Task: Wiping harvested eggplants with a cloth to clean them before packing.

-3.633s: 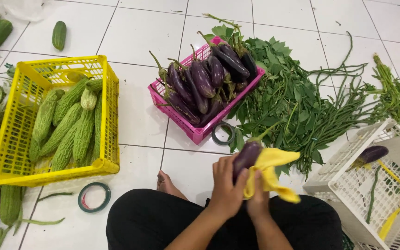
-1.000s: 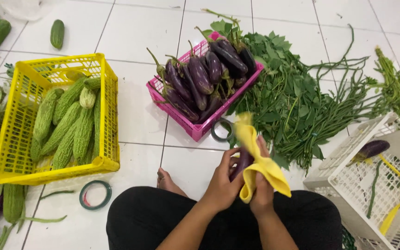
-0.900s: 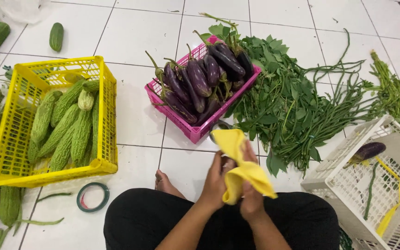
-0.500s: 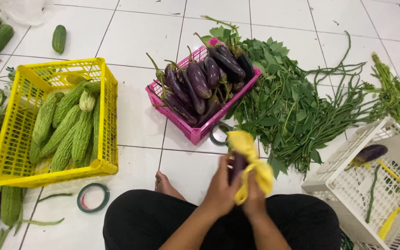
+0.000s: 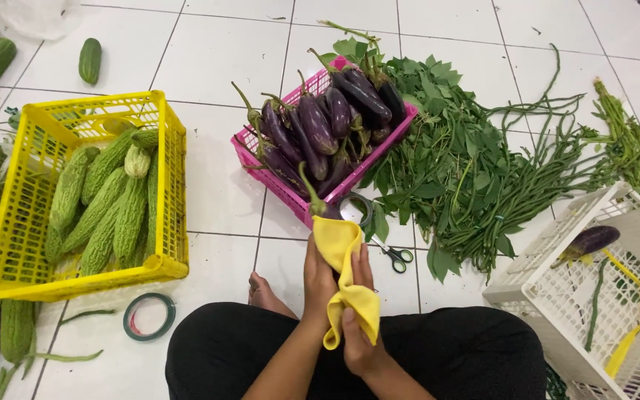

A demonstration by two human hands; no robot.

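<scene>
My left hand [image 5: 318,278] grips a purple eggplant [image 5: 317,204], of which only the green stem and top show above a yellow cloth [image 5: 346,278]. My right hand [image 5: 358,333] holds the cloth wrapped around the eggplant, just above my lap in black trousers. In front stands a pink basket [image 5: 261,154] full of purple eggplants [image 5: 316,122].
A yellow crate [image 5: 68,111] of bitter gourds sits at left, a tape roll [image 5: 146,317] below it. Leafy greens and long beans [image 5: 483,170] lie at right, scissors [image 5: 392,254] and another tape roll by the pink basket. A white crate [image 5: 557,289] at lower right holds one eggplant [image 5: 588,241].
The eggplant, earlier partly bare in my left hand, is now wrapped in the yellow cloth, and both hands have worked along it while staying over my lap.
</scene>
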